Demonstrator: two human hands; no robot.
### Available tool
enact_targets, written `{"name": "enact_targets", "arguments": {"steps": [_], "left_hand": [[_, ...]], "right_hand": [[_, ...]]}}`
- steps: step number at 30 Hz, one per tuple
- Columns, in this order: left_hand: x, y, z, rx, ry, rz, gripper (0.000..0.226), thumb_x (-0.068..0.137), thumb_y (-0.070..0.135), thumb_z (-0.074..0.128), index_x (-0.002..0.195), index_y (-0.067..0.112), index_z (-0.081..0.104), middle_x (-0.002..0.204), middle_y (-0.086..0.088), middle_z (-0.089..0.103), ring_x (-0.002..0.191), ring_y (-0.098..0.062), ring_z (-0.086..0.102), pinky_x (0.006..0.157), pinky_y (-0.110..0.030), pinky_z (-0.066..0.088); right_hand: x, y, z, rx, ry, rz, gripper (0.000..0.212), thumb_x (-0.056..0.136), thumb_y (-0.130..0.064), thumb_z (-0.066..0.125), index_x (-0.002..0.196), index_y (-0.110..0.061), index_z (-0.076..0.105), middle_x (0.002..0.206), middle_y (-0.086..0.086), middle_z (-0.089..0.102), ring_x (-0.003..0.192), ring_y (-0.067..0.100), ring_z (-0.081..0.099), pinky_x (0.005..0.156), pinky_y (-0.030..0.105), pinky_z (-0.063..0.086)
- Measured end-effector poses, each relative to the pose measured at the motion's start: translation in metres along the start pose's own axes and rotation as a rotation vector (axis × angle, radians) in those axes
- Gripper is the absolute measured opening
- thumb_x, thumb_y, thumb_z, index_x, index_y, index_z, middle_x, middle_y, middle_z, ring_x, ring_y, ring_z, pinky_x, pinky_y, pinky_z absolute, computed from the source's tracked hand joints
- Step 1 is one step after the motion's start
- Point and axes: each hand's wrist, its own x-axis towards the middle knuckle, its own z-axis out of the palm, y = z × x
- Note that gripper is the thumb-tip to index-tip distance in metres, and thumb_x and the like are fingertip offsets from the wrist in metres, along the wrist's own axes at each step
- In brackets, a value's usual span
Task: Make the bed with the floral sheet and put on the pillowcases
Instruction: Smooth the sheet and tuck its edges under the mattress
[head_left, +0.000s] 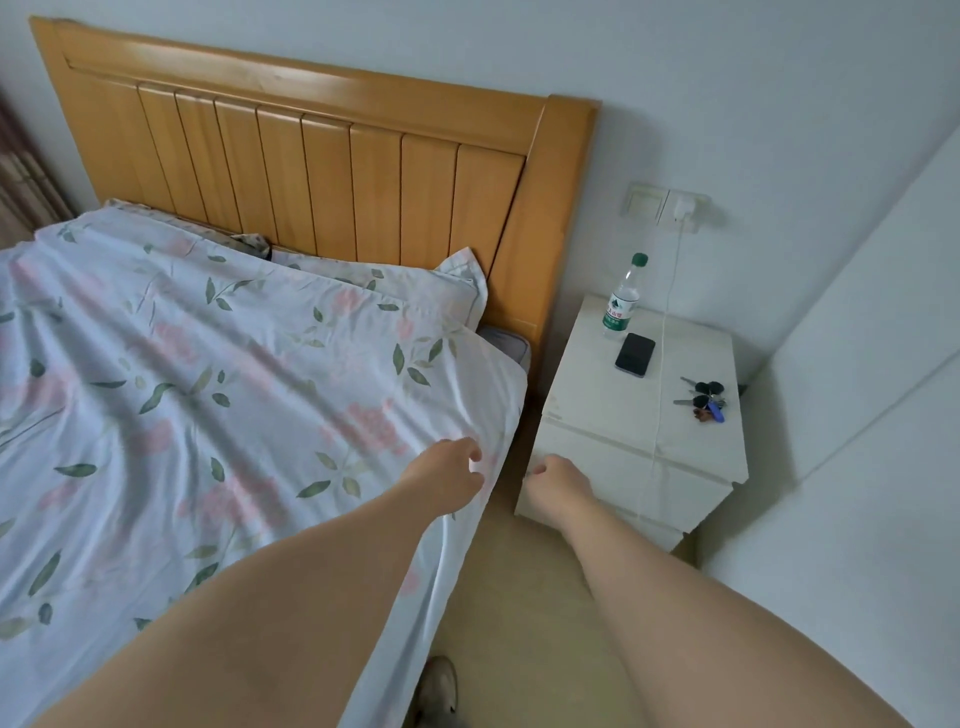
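Two bare arms run from the lower edge of the frame up to the hands, left hand (449, 467) and right hand (550, 480). At bottom centre, a foot wears a pale grey-beige shoe (439, 688).

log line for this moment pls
stage: floral sheet laid out | left hand: on its side edge | right hand: curled beside nightstand | grips: unclear

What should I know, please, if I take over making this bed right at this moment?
The left grip hovers curled over the floral sheet at its side edge; the right grip is curled beside the nightstand; whether either holds cloth is unclear.
Done: sheet spread, one pillow looks cased at the headboard.
Left: smooth wrinkles, cover the bare mattress corner, tuck the hanging side.
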Motion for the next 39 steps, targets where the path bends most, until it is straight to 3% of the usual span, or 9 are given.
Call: {"name": "enact_targets", "arguments": {"steps": [3, 9, 15, 23, 27, 30, 34, 37, 39], "left_hand": [[0.059, 0.003, -0.014, -0.017, -0.001, -0.006, 0.037, 0.096, 0.027, 0.045, 0.132, 0.019, 0.045, 0.133, -0.005, 0.047, 0.111, -0.023, 0.055, 0.081, -0.027, 0.045], [0.173, -0.001, -0.049, -0.039, -0.027, -0.057, 0.037, 0.097, 0.029, 0.044, 0.132, 0.019, 0.045, 0.133, -0.004, 0.048, 0.113, -0.021, 0.054, 0.083, -0.025, 0.043], [0.256, -0.023, -0.054, -0.046, -0.07, -0.164, 0.037, 0.097, 0.029, 0.044, 0.133, 0.019, 0.045, 0.134, -0.005, 0.048, 0.117, -0.023, 0.053, 0.091, -0.029, 0.044], [0.385, -0.052, -0.016, -0.136, -0.132, -0.409, 0.037, 0.097, 0.027, 0.042, 0.134, 0.021, 0.043, 0.134, -0.004, 0.046, 0.114, -0.023, 0.054, 0.086, -0.031, 0.045], [0.452, -0.057, 0.01, -0.184, -0.173, -0.502, 0.038, 0.097, 0.026, 0.042, 0.135, 0.02, 0.042, 0.135, -0.006, 0.046, 0.115, -0.025, 0.054, 0.087, -0.031, 0.045], [0.494, -0.06, 0.034, -0.223, -0.178, -0.543, 0.039, 0.097, 0.025, 0.042, 0.136, 0.02, 0.041, 0.136, -0.007, 0.045, 0.118, -0.027, 0.051, 0.092, -0.034, 0.045], [0.522, -0.072, 0.07, -0.262, -0.19, -0.618, 0.041, 0.095, 0.023, 0.046, 0.136, 0.019, 0.042, 0.14, -0.006, 0.042, 0.123, -0.026, 0.047, 0.097, -0.033, 0.043], [0.526, -0.08, 0.089, -0.274, -0.186, -0.67, 0.04, 0.093, 0.021, 0.046, 0.134, 0.018, 0.044, 0.139, -0.006, 0.041, 0.122, -0.027, 0.047, 0.099, -0.033, 0.043], [0.527, -0.083, 0.099, -0.284, -0.16, -0.706, 0.039, 0.092, 0.019, 0.045, 0.131, 0.018, 0.045, 0.135, -0.007, 0.042, 0.12, -0.027, 0.047, 0.097, -0.033, 0.044]], "right_hand": [[0.054, -0.018, -0.011, 0.002, -0.002, 0.013, 0.03, 0.097, -0.014, 0.039, 0.123, -0.007, 0.05, 0.127, 0.01, 0.053, 0.117, 0.026, 0.05, 0.085, 0.027, 0.038], [0.172, -0.059, -0.027, 0.038, -0.026, 0.068, 0.033, 0.097, -0.014, 0.039, 0.129, -0.01, 0.047, 0.131, 0.009, 0.051, 0.12, 0.025, 0.049, 0.092, 0.028, 0.041], [0.269, -0.073, -0.03, -0.014, -0.117, 0.086, 0.035, 0.097, -0.013, 0.037, 0.13, -0.01, 0.047, 0.123, 0.008, 0.052, 0.096, 0.018, 0.045, 0.079, 0.026, 0.038], [0.447, -0.064, -0.013, -0.172, -0.277, 0.153, 0.029, 0.095, -0.01, 0.037, 0.121, -0.011, 0.05, 0.111, 0.008, 0.053, 0.089, 0.021, 0.048, 0.067, 0.026, 0.041], [0.526, -0.054, -0.004, -0.261, -0.333, 0.193, 0.016, 0.095, -0.008, 0.037, 0.094, -0.008, 0.053, 0.091, 0.007, 0.052, 0.079, 0.023, 0.05, 0.067, 0.028, 0.04], [0.577, -0.04, 0.007, -0.178, -0.265, 0.315, 0.031, 0.096, -0.007, 0.039, 0.126, -0.003, 0.047, 0.123, 0.017, 0.055, 0.11, 0.034, 0.055, 0.086, 0.036, 0.046], [0.628, -0.007, 0.033, 0.05, -0.208, 0.643, 0.04, 0.099, -0.007, 0.032, 0.138, -0.001, 0.034, 0.143, 0.02, 0.04, 0.127, 0.039, 0.044, 0.109, 0.046, 0.038], [0.648, 0.014, 0.047, 0.126, -0.286, 0.73, 0.043, 0.096, -0.003, 0.04, 0.139, -0.003, 0.035, 0.142, 0.019, 0.041, 0.128, 0.037, 0.043, 0.104, 0.045, 0.044], [0.654, 0.02, 0.052, 0.153, -0.392, 0.751, 0.039, 0.091, 0.003, 0.05, 0.129, -0.003, 0.044, 0.126, 0.019, 0.052, 0.115, 0.031, 0.053, 0.084, 0.038, 0.053]]}}
